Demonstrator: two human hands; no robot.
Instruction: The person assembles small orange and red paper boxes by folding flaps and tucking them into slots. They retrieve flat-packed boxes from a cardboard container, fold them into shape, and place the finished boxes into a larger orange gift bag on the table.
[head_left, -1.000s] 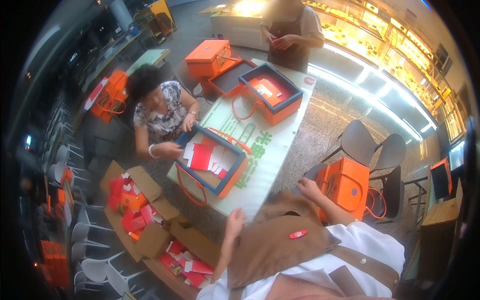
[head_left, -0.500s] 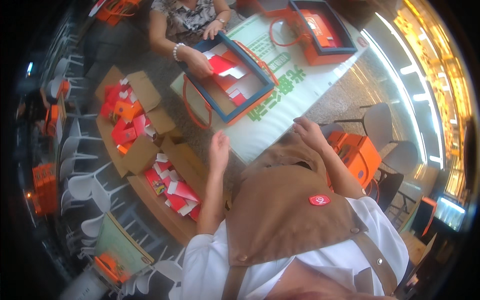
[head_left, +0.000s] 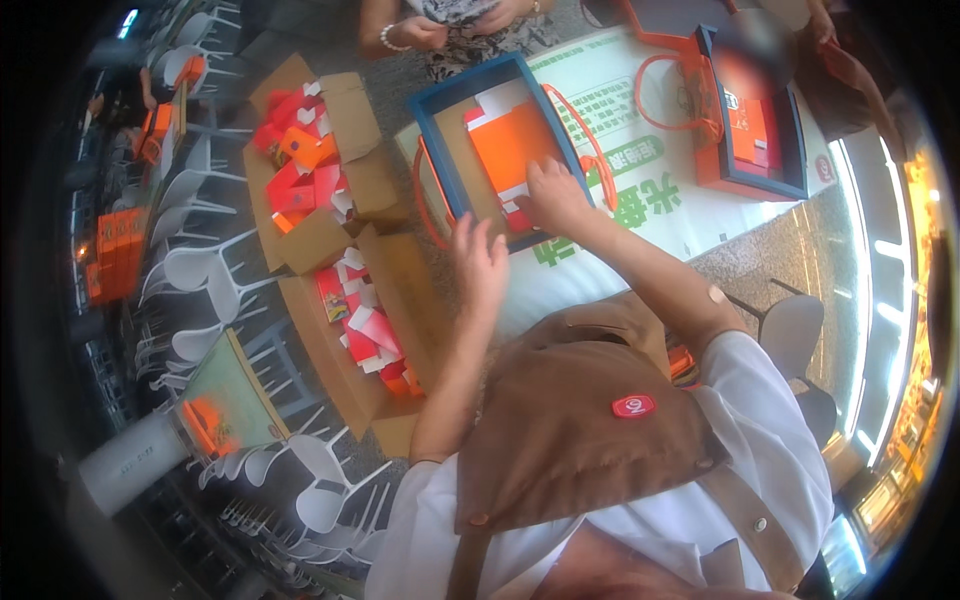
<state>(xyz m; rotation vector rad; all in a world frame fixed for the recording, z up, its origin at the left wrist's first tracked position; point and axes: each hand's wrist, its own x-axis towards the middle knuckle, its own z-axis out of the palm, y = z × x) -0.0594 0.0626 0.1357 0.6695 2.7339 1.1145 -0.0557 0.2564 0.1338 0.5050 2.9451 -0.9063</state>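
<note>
A blue-walled open gift box [head_left: 440, 160] with an orange cord handle lies on the white-and-green table cover [head_left: 620, 130]. Orange and white packets [head_left: 512, 145] lie inside it. My right hand [head_left: 553, 197] rests on the packets at the box's near corner; whether it grips one I cannot tell. My left hand [head_left: 480, 262] hovers, fingers spread, just outside the box's near edge, holding nothing. Across the table another person's hands [head_left: 425, 32] are held close to their body.
Two open cardboard cartons [head_left: 320, 150] [head_left: 370, 330] full of red, orange and white packets stand on the floor to the left. A second orange-and-blue box [head_left: 755, 125] lies at the right of the table. White chairs [head_left: 190, 270] crowd the left.
The view has swung downward and closer. My right hand has reached forward into the blue box onto the packets; my left hand has risen to the box's near edge.
</note>
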